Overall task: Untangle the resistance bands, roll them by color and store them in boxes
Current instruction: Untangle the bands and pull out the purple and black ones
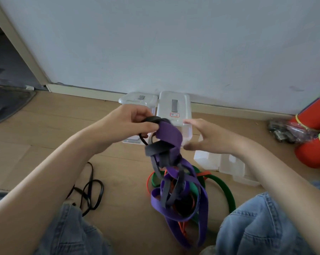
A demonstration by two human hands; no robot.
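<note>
A tangle of resistance bands [175, 190] hangs from my left hand [129, 124] down to the wooden floor. My left hand pinches its top, where a purple band [169, 134] and a dark grey band [155, 150] cross. Green [227, 192] and orange [203, 174] bands lie in the pile on the floor. My right hand [208, 135] hovers just right of the tangle with fingers spread and holds nothing. Two clear lidded boxes [174, 105] stand against the wall behind my hands.
A thin black band [92, 190] lies loose on the floor at left. Another clear box [227, 164] sits under my right forearm. Red rolls [313, 118] and a plastic bag stand at the right wall. My knees in jeans frame the pile.
</note>
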